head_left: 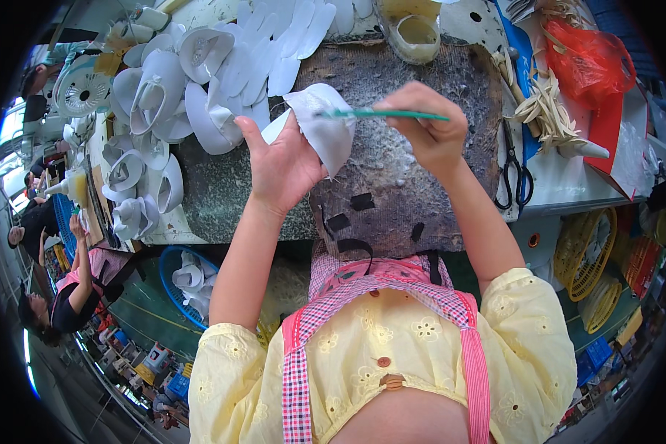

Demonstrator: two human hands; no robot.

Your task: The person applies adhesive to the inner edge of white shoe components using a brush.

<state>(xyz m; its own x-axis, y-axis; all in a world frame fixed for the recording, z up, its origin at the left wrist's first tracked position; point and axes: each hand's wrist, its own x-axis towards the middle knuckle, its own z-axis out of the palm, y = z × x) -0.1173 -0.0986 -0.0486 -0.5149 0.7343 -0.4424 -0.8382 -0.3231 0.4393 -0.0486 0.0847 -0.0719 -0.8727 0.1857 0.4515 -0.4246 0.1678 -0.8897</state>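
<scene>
In my left hand point(280, 169) is a white shoe upper point(328, 140), with its curved toe end facing away from me and the fingers tucked behind it. The thumb points up, apart from the fabric. A thin green brush point(403, 114) is pinched in my right hand point(433, 132). Its tip touches the upper's surface or lies just over it; I cannot tell which. Beneath both hands is a worn brown work mat point(392, 211), crusted with whitish residue. Beyond them, at the mat's far edge, stands a glue-stained jar point(417, 33) holding yellowish liquid.
White uppers point(159, 92) and flat white insoles point(263, 55) pile up at the far left. Black scissors point(512, 166), pale strips point(547, 107) and a red plastic bag point(588, 63) lie on the right. A blue basket point(172, 285) stands below the left edge. Another person point(70, 296) works at far left.
</scene>
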